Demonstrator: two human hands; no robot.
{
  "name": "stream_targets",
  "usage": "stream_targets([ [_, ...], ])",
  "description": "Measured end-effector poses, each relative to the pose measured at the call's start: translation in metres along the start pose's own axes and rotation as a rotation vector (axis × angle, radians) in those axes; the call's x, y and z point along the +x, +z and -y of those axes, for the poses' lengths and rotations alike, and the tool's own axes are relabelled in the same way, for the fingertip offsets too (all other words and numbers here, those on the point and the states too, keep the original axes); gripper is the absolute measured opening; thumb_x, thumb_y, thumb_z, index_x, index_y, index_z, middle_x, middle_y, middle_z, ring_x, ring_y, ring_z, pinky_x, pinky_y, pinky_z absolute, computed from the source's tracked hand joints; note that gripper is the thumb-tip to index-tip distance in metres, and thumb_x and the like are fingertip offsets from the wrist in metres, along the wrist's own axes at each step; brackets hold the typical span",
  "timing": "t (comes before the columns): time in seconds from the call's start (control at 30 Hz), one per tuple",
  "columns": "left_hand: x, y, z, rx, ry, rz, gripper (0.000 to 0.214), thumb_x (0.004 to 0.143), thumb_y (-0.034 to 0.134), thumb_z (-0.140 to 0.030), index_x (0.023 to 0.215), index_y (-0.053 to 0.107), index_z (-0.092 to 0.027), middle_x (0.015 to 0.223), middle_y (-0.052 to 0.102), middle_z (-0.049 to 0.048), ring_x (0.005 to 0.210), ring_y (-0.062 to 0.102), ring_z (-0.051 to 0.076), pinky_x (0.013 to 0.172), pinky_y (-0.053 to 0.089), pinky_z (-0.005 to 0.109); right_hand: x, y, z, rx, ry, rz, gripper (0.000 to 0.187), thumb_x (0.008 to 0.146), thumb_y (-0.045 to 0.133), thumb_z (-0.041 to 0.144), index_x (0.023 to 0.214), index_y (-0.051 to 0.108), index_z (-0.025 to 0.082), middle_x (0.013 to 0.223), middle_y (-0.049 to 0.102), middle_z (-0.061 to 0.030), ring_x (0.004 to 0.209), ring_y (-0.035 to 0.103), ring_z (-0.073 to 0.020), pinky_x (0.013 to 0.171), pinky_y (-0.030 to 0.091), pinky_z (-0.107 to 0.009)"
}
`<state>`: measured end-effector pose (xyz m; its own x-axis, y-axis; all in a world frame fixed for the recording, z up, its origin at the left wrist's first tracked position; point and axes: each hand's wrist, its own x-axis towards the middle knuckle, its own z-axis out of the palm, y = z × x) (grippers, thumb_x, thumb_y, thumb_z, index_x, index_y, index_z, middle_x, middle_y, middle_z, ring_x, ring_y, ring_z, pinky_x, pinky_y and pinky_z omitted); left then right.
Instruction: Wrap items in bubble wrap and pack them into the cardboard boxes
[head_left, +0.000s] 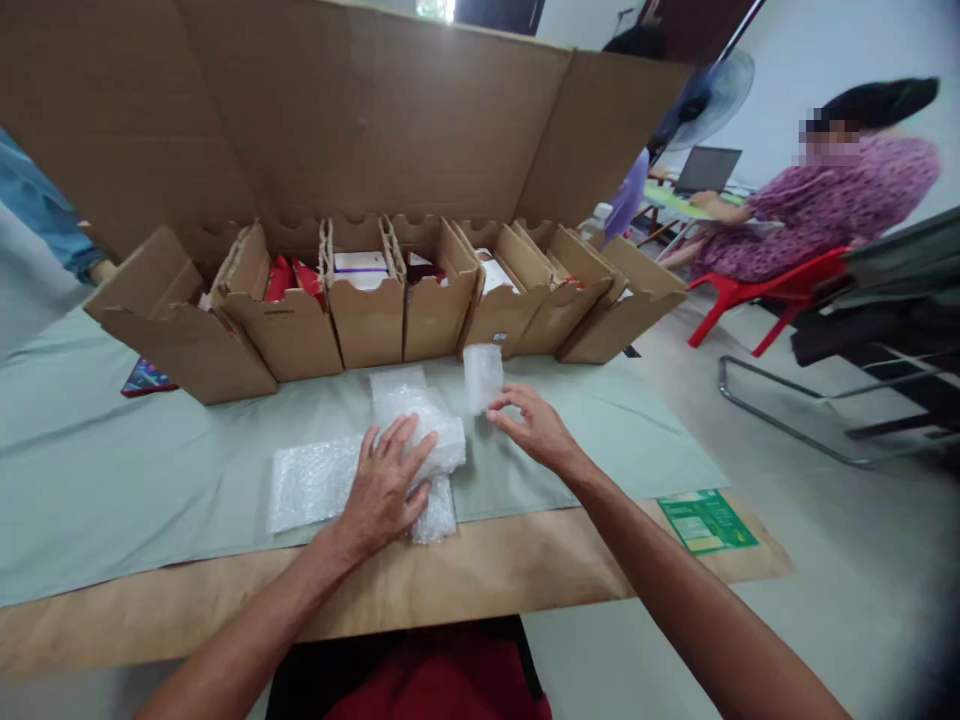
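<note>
The left hand lies palm down, fingers spread, across the bubble-wrap pieces on the cloth covering the bench, pinching nothing that shows — flat, light pressure suits this slippery film, since squeezing could skew the layers. The right hand has thumb and forefinger nearly together at the lower edge of the small translucent packet, just before the cardboard bins; whether they grip it cannot be told — a gentle edge pinch should avoid creasing.

I count seven cardboard boxes across mid-frame. Below them are my two hands, left hand and right hand. Upper right shows one laptop.
</note>
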<state>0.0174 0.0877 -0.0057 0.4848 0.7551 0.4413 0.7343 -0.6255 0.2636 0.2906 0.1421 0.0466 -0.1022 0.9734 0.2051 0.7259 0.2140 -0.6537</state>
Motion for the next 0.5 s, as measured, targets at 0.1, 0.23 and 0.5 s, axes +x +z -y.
stream_targets([
  [0.1, -0.003, -0.017, -0.005, 0.015, -0.066, 0.073, 0.068, 0.086, 0.066, -0.026, 0.152, 0.047, -0.025, 0.166, 0.035, 0.0192, 0.151, 0.037, 0.04, 0.12, 0.03, 0.064, 0.004, -0.015, 0.0, -0.093, -0.065, -0.069, 0.021, 0.086, 0.065, 0.04, 0.097, 0.071, 0.023, 0.127, 0.069, -0.0119, 0.12, 0.064, -0.0306, 0.101, 0.05, -0.048],
  [0.23, -0.013, -0.034, -0.012, -0.008, -0.117, 0.116, 0.091, 0.076, 0.079, -0.046, 0.156, 0.039, -0.028, 0.172, 0.02, 0.018, 0.154, 0.03, 0.044, 0.118, 0.034, 0.065, 0.028, -0.008, -0.004, -0.217, -0.021, -0.045, 0.055, 0.083, 0.072, 0.046, 0.132, 0.063, 0.023, 0.143, 0.061, -0.0149, 0.129, 0.058, -0.0363, 0.103, 0.047, -0.054],
  [0.5, -0.009, -0.004, -0.008, -0.035, -0.238, 0.001, 0.065, 0.084, 0.063, -0.019, 0.147, 0.051, -0.02, 0.146, 0.056, 0.0192, 0.13, 0.059, 0.036, 0.106, 0.05, 0.054, 0.046, 0.026, -0.022, -0.071, -0.067, 0.024, 0.024, 0.087, 0.065, 0.025, 0.109, 0.075, 0.022, 0.119, 0.074, -0.0108, 0.116, 0.065, -0.029, 0.106, 0.047, -0.048],
])
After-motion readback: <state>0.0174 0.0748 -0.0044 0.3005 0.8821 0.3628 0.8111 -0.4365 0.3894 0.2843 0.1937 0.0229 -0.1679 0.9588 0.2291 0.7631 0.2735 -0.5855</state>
